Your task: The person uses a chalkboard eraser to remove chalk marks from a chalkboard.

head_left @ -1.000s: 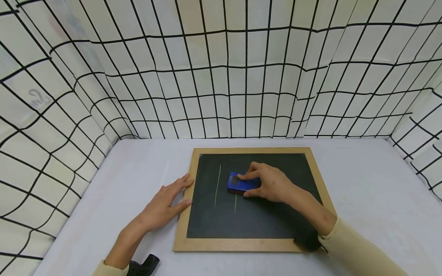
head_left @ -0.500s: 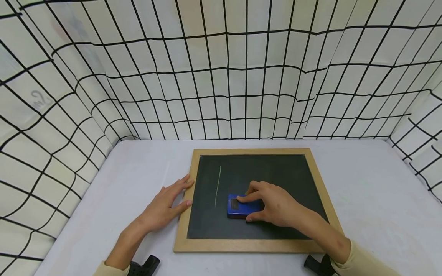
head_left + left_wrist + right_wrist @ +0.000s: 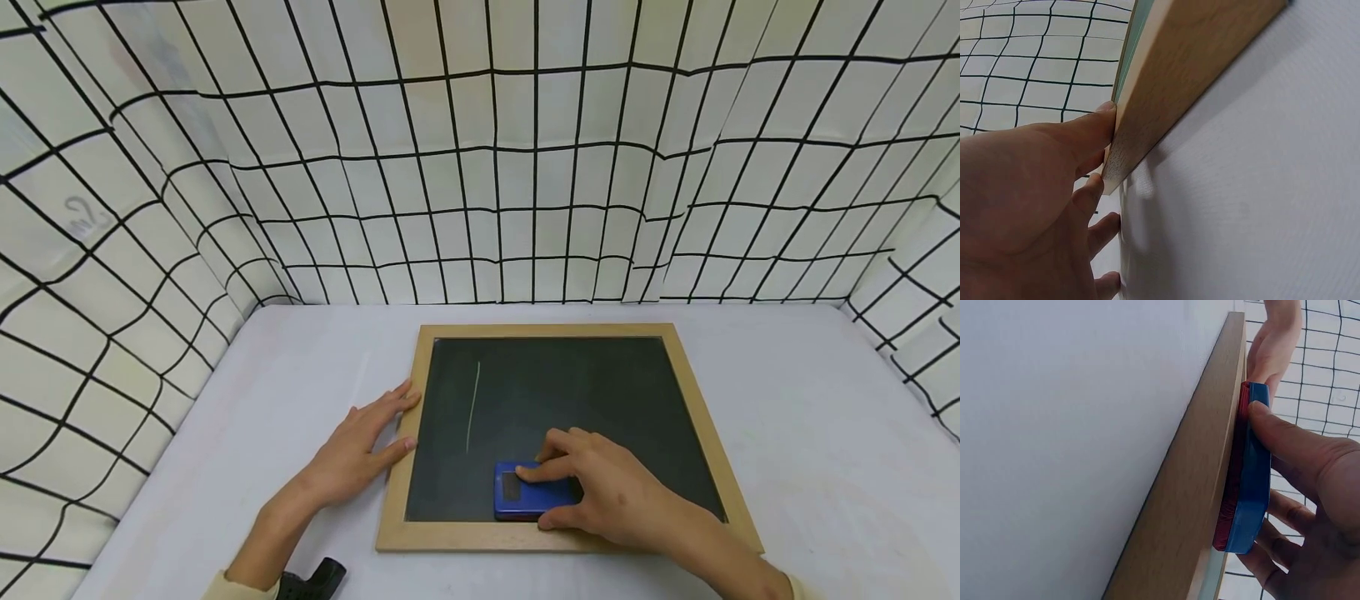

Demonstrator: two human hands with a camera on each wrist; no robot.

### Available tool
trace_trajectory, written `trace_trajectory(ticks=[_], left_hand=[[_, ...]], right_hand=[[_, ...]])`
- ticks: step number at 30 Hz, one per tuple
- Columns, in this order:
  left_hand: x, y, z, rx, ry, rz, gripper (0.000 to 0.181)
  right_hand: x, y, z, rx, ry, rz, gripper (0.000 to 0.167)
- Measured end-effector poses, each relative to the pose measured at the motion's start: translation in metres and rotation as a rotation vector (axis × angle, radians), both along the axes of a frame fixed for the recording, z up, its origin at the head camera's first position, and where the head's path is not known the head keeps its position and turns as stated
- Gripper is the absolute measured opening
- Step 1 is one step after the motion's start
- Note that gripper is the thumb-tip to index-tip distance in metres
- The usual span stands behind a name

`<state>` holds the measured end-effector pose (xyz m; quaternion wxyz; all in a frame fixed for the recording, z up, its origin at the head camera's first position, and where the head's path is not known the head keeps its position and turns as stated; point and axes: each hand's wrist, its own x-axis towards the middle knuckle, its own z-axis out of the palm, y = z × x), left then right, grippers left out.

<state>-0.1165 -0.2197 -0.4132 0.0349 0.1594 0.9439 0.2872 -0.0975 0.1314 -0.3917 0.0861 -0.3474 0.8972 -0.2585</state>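
A white table (image 3: 832, 392) is bearing the wood-framed chalkboard (image 3: 615, 383). My left hand (image 3: 358, 447) is resting, unclenched, against its left edge; my right hand (image 3: 611, 493) is grasping the blue eraser (image 3: 531, 498) near the board's bottom edge. One pale chalk line (image 3: 473, 407) is showing farther left.

The eraser (image 3: 528, 502) is blue with a dark patch and red underside (image 3: 1233, 481), the chalkboard (image 3: 585, 392) blackish green with a pale green line (image 3: 473, 408) and light-brown frame (image 3: 547, 331), the counter (image 3: 817, 417) white, the wall (image 3: 517, 179) white with a black grid.
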Motion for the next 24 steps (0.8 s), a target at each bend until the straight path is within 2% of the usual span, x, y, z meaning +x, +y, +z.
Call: trace_trajectory(ticks=[5, 10, 17, 24], left_hand=[[0.000, 0.000, -0.002, 0.006, 0.005, 0.003, 0.061], [0.000, 0.000, -0.001, -0.003, 0.002, -0.001, 0.062], [0.000, 0.000, 0.002, -0.004, -0.002, -0.004, 0.061], [-0.001, 0.002, 0.002, 0.001, -0.010, 0.003, 0.062]], right_hand=[[-0.001, -0.001, 0.001, 0.031, 0.007, -0.019, 0.052], [-0.004, -0.003, 0.000, 0.045, 0.058, -0.045, 0.048], [-0.029, -0.006, -0.001, 0.112, 0.116, -0.103, 0.047], [-0.051, -0.010, 0.001, 0.146, 0.123, -0.130, 0.046]])
